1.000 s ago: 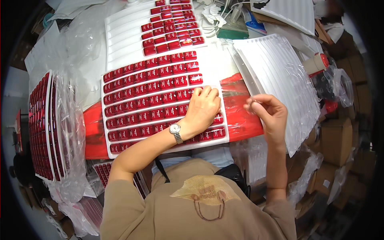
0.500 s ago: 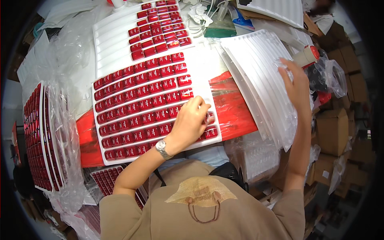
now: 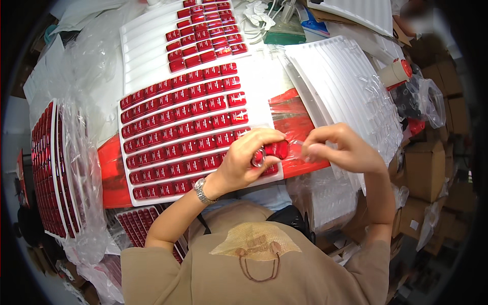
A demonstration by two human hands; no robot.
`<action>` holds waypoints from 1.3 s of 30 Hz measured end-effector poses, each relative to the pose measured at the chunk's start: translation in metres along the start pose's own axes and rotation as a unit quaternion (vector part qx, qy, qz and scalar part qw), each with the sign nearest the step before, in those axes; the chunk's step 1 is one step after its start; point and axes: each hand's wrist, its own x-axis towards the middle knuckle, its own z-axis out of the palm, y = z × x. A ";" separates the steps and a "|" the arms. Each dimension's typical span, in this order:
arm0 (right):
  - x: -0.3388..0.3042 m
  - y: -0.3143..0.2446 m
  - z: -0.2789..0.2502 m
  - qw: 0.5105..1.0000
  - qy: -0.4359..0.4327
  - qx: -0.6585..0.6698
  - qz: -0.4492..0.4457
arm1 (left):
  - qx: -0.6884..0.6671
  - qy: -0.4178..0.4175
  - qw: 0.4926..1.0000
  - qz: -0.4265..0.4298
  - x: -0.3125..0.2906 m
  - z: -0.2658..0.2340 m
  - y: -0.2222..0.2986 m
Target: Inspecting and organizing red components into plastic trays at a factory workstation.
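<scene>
My left hand (image 3: 239, 160), with a metal watch on its wrist, is closed around small glossy red containers above the right edge of a white ridged tray (image 3: 278, 174). One red container (image 3: 278, 148) sticks out past the fingertips; another, with a clear rounded end, shows between finger and thumb. Just right of it, my right hand (image 3: 343, 147) pinches finger and thumb together; a faint clear bit seems to be there, too small to name. Rows of red containers (image 3: 185, 133) with pale printing fill the tray.
A second white tray (image 3: 147, 46), partly filled with red containers, lies beyond. Stacked clear and white ridged trays (image 3: 345, 76) lean at the right. Filled trays in plastic wrap (image 3: 76, 168) stand at the left. Red plastic sheeting (image 3: 292, 119) lies under the tray; cardboard boxes (image 3: 424, 170) are far right.
My right hand has come down and left from the clear trays to beside my left hand, its fingers now pinched. The left hand has turned, showing red containers in its grip.
</scene>
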 end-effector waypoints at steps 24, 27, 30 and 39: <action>0.011 0.031 -0.089 0.944 0.327 -0.052 -0.006 | -0.031 0.044 0.985 -0.162 -0.027 0.018 0.016; 0.025 -0.013 -0.020 0.980 0.146 0.124 -0.062 | -0.166 0.136 0.964 -0.159 -0.008 -0.010 0.023; 0.060 -0.024 0.027 0.984 0.079 0.114 -0.109 | -0.134 0.159 0.973 -0.099 0.002 -0.033 0.026; 0.128 0.044 -0.041 0.973 0.215 0.070 -0.053 | -0.013 0.248 0.963 -0.102 0.069 -0.154 -0.074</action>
